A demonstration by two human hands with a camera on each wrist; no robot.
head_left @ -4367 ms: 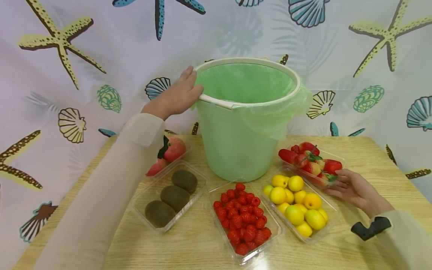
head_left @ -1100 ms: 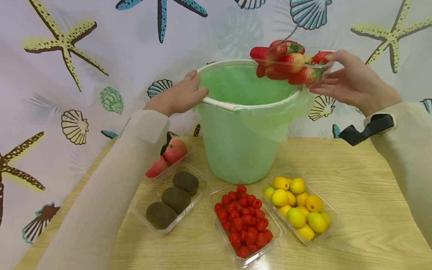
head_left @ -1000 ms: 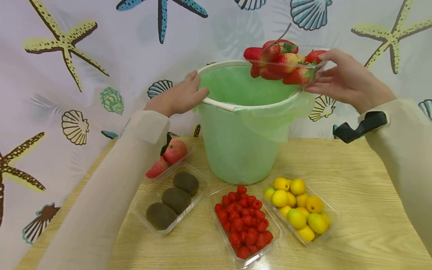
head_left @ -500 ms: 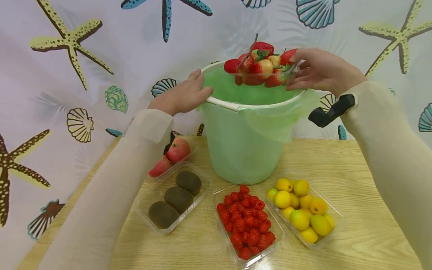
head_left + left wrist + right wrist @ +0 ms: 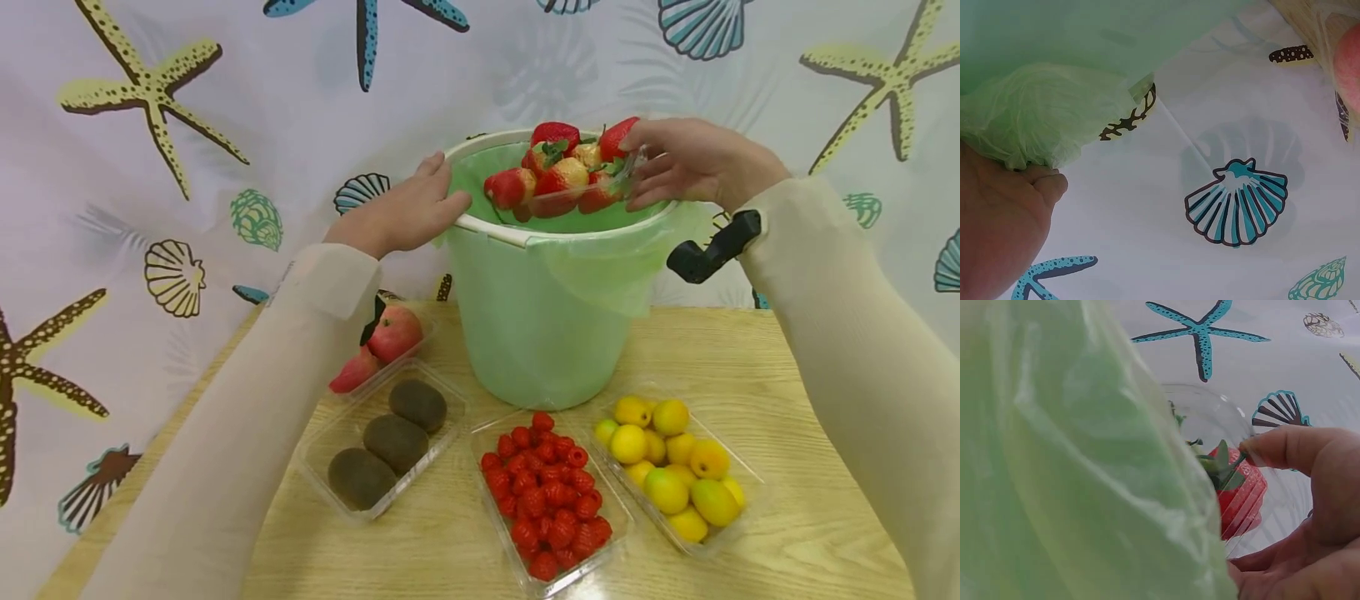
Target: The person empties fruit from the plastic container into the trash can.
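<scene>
My right hand [image 5: 697, 162] grips one end of a clear plastic punnet [image 5: 558, 200] heaped with strawberries [image 5: 562, 175], held tilted down to the left over the mouth of a green bin [image 5: 540, 325]. In the right wrist view, the thumb lies by a strawberry [image 5: 1241, 494] at the punnet's wall, while green bag film covers much of the view. My left hand [image 5: 405, 208] rests against the bin's left rim, fingers extended. The left wrist view has that hand [image 5: 1004, 219] beside bunched green liner [image 5: 1035, 119], its fingertips partly hidden.
Along the wooden table [image 5: 810, 467] stand clear punnets of dark oval fruit [image 5: 397, 442], raspberries [image 5: 551, 500] and yellow fruit [image 5: 667, 467]. Red apples [image 5: 396, 333] sit behind my left sleeve. A patterned cloth [image 5: 480, 75] hangs behind the bin.
My right hand has lifted the strawberry punnet off the table, brought it left over the bin, then lowered and tilted it toward the opening. My left hand has stayed at the rim.
</scene>
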